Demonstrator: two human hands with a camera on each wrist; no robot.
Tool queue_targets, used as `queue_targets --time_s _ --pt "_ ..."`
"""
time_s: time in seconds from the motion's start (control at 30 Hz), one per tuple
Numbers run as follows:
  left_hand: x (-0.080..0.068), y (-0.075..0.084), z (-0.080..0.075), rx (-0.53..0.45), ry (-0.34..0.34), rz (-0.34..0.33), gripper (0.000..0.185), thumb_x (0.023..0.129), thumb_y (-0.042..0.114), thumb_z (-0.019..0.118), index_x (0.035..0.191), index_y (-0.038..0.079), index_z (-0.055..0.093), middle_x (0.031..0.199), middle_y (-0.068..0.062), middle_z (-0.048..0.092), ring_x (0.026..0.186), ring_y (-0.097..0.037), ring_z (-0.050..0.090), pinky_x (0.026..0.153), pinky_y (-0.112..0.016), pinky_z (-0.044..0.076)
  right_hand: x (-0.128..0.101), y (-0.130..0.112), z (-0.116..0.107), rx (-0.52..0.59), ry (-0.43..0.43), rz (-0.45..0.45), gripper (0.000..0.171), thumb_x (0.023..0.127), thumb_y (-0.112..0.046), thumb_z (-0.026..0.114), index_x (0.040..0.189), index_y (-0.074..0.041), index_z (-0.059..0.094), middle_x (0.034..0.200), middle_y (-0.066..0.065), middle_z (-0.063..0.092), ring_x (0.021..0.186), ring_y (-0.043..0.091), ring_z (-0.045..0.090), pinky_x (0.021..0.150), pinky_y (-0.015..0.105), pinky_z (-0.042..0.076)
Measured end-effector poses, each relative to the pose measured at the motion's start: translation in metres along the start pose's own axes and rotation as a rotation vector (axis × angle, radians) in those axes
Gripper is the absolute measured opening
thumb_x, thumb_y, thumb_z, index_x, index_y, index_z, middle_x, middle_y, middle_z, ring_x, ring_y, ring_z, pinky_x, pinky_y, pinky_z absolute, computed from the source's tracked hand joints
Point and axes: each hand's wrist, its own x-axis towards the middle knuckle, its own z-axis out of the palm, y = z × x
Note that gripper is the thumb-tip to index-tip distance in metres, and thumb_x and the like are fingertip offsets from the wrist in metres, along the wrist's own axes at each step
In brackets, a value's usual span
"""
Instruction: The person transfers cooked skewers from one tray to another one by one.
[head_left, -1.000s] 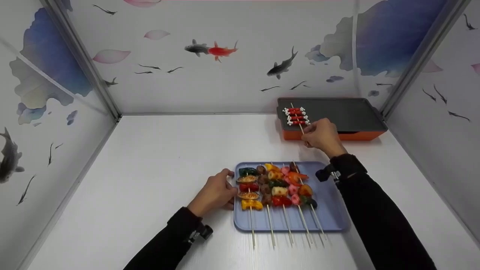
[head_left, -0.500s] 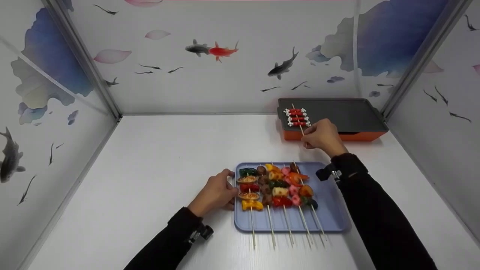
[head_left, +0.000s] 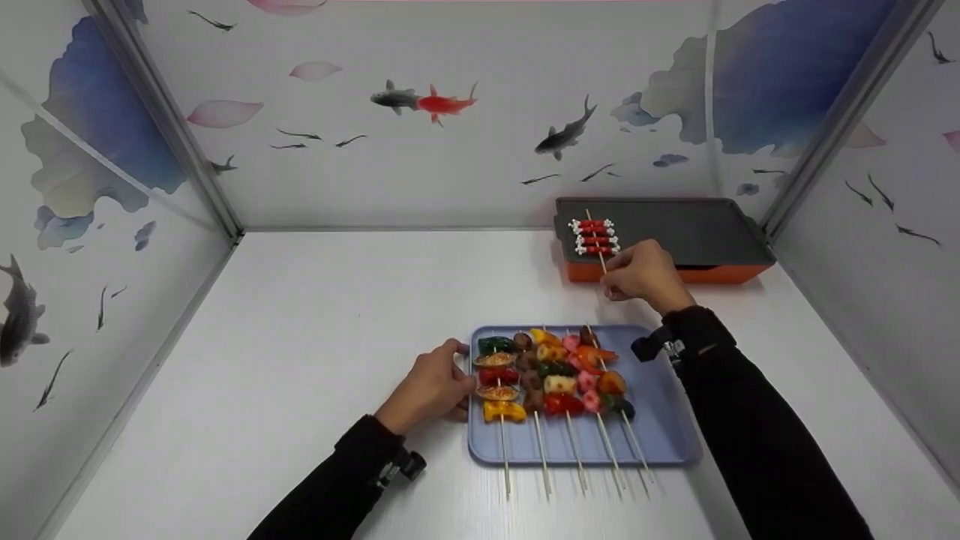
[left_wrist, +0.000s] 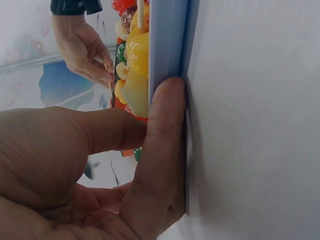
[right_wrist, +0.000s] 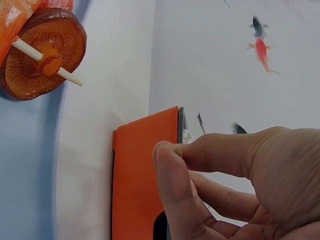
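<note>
My right hand [head_left: 646,277] pinches the bare stick end of a skewer [head_left: 595,236] threaded with red pieces that have white knobbly ends. This skewer lies over the left part of a dark-topped orange grill [head_left: 686,232]; in the right wrist view the thumb and a finger meet on its end. At the left edge of a blue-purple tray [head_left: 667,442], my left hand [head_left: 431,382] grips the rim between thumb and fingers, as the left wrist view also shows. Several food skewers [head_left: 559,382] lie side by side on the tray, their sticks pointing toward me past its front edge.
A white table [head_left: 322,315] carries the tray and grill. Walls printed with fish and petals [head_left: 450,165] enclose it at the back and both sides. The grill stands in the far right corner, and the right forearm passes over the tray's right side.
Almost nothing differs. The red-and-white skewer's far tip has shifted very slightly to the right over the grill, while both hands keep their holds and the tray stays put.
</note>
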Motion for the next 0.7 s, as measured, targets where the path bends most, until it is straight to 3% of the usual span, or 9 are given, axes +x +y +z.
queue_targets --time_s 0.2,0.43,0.7 --pt "-0.0001 0.0 0.0 0.005 -0.001 -0.014 0.058 0.109 0.008 0.071 0.164 0.001 0.052 0.104 -0.012 0.078 0.069 -0.016 0.078 0.063 -0.029 0.071 -0.0009 0.0022 -0.0005 0.038 -0.008 0.007 0.043 0.1 -0.003 0.081 0.139 0.014 0.075 0.133 0.031 0.079 0.074 0.007 0.08 0.071 0.021 0.07" --pt "-0.0025 0.0009 -0.0025 -0.002 -0.008 -0.007 0.057 0.111 0.012 0.07 0.163 0.0 0.052 0.106 -0.013 0.077 0.067 -0.015 0.079 0.063 -0.03 0.071 -0.0027 0.0066 -0.0007 0.103 -0.018 0.006 0.045 0.102 0.002 0.078 0.145 0.016 0.071 0.121 0.027 0.083 0.076 0.009 0.081 0.073 0.023 0.072" --pt "-0.0035 0.0022 -0.0014 -0.012 -0.003 -0.005 0.058 0.109 0.009 0.07 0.163 0.0 0.052 0.105 -0.013 0.077 0.068 -0.016 0.079 0.062 -0.03 0.071 -0.0071 0.0101 0.0001 0.102 0.008 0.006 0.044 0.102 0.002 0.08 0.143 0.016 0.072 0.116 0.021 0.08 0.077 0.008 0.08 0.072 0.022 0.071"
